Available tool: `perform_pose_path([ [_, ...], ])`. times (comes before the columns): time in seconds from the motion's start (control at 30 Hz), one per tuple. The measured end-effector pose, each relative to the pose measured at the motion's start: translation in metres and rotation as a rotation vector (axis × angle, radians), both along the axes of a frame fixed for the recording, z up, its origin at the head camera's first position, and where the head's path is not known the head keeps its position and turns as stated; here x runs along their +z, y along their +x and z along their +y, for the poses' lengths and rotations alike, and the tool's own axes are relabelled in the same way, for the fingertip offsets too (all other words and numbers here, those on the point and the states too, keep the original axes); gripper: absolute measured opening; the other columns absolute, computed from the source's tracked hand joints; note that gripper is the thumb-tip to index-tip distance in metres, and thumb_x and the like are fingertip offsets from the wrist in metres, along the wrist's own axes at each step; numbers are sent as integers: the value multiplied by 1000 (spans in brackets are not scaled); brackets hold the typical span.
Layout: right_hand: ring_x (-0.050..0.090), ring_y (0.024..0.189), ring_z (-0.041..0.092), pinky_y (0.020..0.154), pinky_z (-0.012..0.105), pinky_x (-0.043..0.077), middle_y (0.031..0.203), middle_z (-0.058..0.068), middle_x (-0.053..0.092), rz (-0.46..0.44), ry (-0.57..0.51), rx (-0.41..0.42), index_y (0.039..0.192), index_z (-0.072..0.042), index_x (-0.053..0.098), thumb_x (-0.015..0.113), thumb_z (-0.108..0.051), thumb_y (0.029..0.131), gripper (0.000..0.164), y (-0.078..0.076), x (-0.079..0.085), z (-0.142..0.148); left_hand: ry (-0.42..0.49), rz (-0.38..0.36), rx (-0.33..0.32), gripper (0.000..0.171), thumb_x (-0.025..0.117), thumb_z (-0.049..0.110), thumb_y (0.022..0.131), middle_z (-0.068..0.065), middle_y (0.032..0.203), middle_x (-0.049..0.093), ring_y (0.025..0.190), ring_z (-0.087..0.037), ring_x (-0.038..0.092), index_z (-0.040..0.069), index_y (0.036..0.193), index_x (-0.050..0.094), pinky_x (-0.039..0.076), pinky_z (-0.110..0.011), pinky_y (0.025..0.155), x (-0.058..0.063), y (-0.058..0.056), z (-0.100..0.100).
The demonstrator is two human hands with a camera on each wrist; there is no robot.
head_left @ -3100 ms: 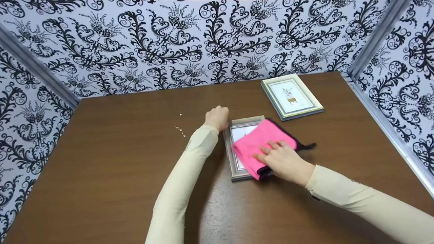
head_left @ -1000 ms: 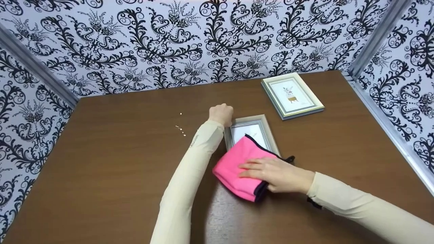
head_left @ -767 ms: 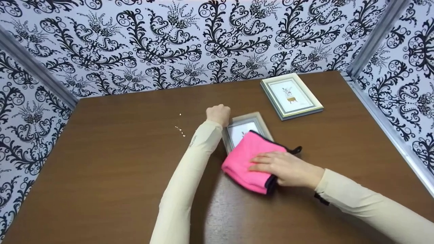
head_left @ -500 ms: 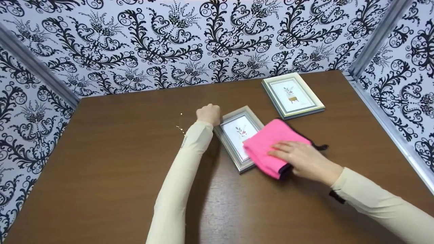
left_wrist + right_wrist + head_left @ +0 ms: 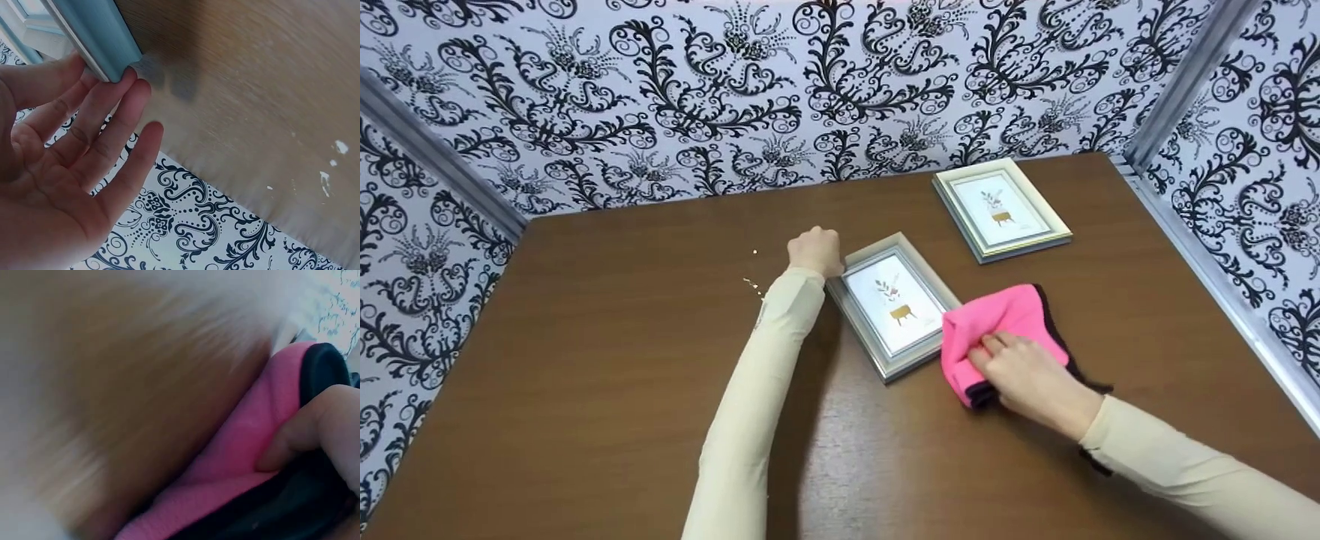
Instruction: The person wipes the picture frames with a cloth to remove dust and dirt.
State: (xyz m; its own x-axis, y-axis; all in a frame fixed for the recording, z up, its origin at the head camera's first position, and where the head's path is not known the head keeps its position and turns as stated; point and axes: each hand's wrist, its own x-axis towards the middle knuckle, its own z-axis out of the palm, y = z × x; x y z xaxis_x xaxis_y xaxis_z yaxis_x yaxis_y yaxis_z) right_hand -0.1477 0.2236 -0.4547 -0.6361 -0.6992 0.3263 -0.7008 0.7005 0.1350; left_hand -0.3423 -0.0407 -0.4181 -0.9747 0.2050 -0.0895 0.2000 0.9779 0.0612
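My left hand (image 5: 815, 251) holds the far left corner of a silver-grey picture frame (image 5: 851, 311) lying on the table. In the left wrist view, my thumb and fingertips pinch the frame's corner (image 5: 104, 42). The picture under its glass shows a plant in a brown pot. My right hand (image 5: 1039, 386) grips a pink cloth (image 5: 1012, 311) with dark edging, bunched at the frame's near right side. Curled fingers press into the cloth's folds. In the right wrist view, the thumb pushes into the pink cloth (image 5: 236, 444), while the table behind is blurred.
Another cream picture frame (image 5: 1050, 208) with a similar picture lies at the back right of the brown table (image 5: 622, 360). Small white marks (image 5: 754, 286) show on the tabletop left of my left hand. Patterned walls (image 5: 720, 97) enclose the table at the back and sides.
The cloth has slid off the picture to the right, uncovering it, and my right fingers have curled into it. The held frame has turned counterclockwise, and my left hand has shifted slightly left.
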Motion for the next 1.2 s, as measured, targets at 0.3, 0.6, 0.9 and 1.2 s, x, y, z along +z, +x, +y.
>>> perform_pose_path([
  [0.3, 62, 96, 31, 72, 37, 55, 102, 16, 66, 19, 121, 156, 104, 0, 66, 73, 1, 61, 44, 24, 2, -49, -9, 14, -9, 33, 72, 20, 78, -15, 113, 65, 101, -36, 62, 5, 107, 70, 52, -48, 78, -1, 2, 1],
  [0.6, 58, 115, 27, 94, 37, 48, 125, 17, 61, -139, 105, 346, 125, -6, 63, 73, 7, 64, 64, 22, 2, -53, -27, -40, -1, 30, 69, 17, 85, -15, 117, 64, 105, -35, 61, 7, 113, 70, 52, -48, 81, -3, 4, 8],
  [0.9, 61, 111, 28, 78, 46, 54, 125, 12, 63, -286, -77, 117, 122, -6, 66, 61, 12, 55, 70, 10, 3, -4, -17, -34, 20, 25, 63, 16, 89, -13, 121, 64, 108, -35, 61, 11, 112, 71, 51, -48, 82, -1, 9, 12],
  [1.2, 66, 100, 26, 63, 47, 55, 112, 8, 69, -342, -141, -96, 115, -8, 70, 64, 13, 66, 54, -1, 22, 22, -28, -40, 21, 28, 65, 13, 86, -12, 121, 63, 106, -34, 61, 11, 113, 70, 52, -46, 81, -1, 6, 13],
])
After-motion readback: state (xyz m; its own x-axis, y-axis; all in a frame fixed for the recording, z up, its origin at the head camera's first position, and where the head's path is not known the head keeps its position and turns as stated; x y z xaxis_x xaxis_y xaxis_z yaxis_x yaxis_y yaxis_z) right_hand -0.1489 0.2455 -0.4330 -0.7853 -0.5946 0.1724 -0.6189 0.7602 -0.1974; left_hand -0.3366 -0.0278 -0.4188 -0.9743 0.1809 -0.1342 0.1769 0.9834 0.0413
